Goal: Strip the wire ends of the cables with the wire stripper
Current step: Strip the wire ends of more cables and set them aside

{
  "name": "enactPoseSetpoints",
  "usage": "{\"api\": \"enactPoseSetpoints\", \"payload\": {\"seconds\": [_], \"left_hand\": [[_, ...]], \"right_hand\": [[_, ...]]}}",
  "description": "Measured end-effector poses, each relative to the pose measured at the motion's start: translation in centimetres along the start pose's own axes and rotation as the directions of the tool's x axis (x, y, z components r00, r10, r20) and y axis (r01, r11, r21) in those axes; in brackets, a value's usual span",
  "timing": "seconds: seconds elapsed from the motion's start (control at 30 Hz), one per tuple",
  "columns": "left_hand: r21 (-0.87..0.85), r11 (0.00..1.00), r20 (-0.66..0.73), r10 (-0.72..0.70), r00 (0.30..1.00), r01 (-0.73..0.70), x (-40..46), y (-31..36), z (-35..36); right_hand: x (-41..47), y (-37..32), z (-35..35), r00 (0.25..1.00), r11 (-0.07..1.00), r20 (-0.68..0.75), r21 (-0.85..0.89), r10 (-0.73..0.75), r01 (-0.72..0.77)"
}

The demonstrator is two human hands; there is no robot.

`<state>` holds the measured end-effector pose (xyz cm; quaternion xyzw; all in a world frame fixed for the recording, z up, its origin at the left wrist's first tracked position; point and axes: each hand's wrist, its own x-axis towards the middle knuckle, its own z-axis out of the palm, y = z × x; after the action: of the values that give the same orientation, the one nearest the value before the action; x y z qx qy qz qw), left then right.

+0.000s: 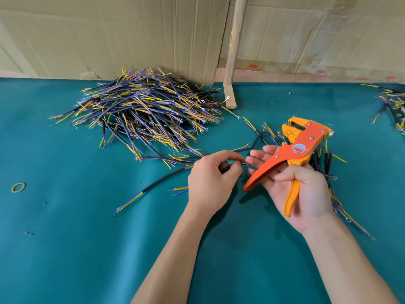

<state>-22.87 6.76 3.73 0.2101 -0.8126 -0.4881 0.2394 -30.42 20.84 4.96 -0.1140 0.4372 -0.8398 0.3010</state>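
Mostly teal surface (65, 249), cardboard wall (109, 29) along far edge, cable pile (142, 110) there; left hand (210, 181) pinches cable (166, 178), right hand (302, 189) grasps wire stripper (300, 150).

teal table cover (65, 249), cardboard sheets (131, 36) behind, leaning wooden stick (233, 51), green rubber band (18, 187)
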Motion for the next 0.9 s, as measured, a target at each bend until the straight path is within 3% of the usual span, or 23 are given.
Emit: {"api": "enactPoseSetpoints", "payload": {"seconds": [0.27,0.5,0.77,0.9], "left_hand": [[-0.075,0.997,0.002,0.006,1.0,-0.006,0.16,-0.18,-0.05],[-0.284,0.958,0.028,-0.017,0.999,0.025,0.35,-0.52,-0.66],[-0.322,0.945,0.044,-0.042,0.998,0.054,0.37,-0.82,-0.6],[-0.26,0.965,0.05,-0.023,0.998,0.035,0.14,-0.85,-0.64]], "right_hand": [[-0.17,-0.27,0.01,0.999,1.0,0.034,0.01,0.004,-0.004],[-0.27,-0.21,0.03,0.998,0.999,0.045,0.008,0.036,-0.037],[-0.28,0.42,0.25,0.997,0.999,0.054,0.015,0.05,-0.051],[-0.18,0.47,0.05,0.998,0.998,0.024,0.03,0.058,-0.059]]}}
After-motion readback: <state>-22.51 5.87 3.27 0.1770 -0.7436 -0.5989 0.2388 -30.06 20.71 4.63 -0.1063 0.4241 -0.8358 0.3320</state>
